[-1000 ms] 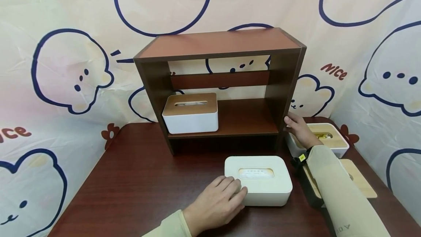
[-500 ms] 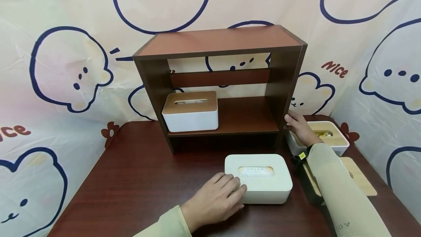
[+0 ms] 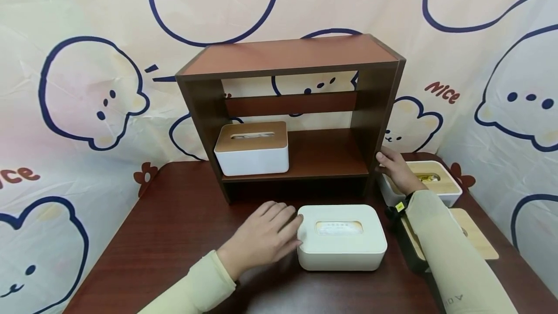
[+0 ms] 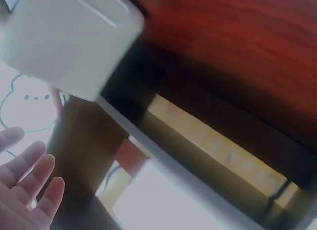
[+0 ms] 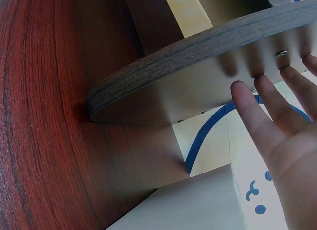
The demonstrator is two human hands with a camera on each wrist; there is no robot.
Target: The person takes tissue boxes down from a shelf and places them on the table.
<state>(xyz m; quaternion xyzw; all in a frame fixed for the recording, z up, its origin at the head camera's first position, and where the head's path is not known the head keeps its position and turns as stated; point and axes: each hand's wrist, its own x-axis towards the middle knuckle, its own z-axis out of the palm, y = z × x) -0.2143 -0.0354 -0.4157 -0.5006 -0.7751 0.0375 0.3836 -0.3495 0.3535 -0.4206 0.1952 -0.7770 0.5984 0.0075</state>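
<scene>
My left hand (image 3: pixel 261 239) is raised over the table just left of a white tissue box (image 3: pixel 342 251), its fingers spread loosely in the left wrist view. That box has an oval slot in its lid. With its fingers extended, my right hand (image 3: pixel 398 172) touches the outer right side of a brown wooden shelf (image 3: pixel 383 110). In the right wrist view the fingertips (image 5: pixel 238 88) meet the side panel near a screw. On the left of the shelf's board sits a second tissue box (image 3: pixel 252 156), white with a wood-coloured lid.
Behind my right wrist stands a wood-lidded white tissue box (image 3: pixel 449 190). A dark box with a pale wooden lid (image 3: pixel 477 236) lies partly under my right forearm. The brown tabletop (image 3: pixel 165 246) meets a cartoon-printed backdrop (image 3: pixel 100 4) behind and at the sides.
My left hand has drawn away to the left from the front white tissue box. The right hand stays against the shelf's side; the boxes keep their places.
</scene>
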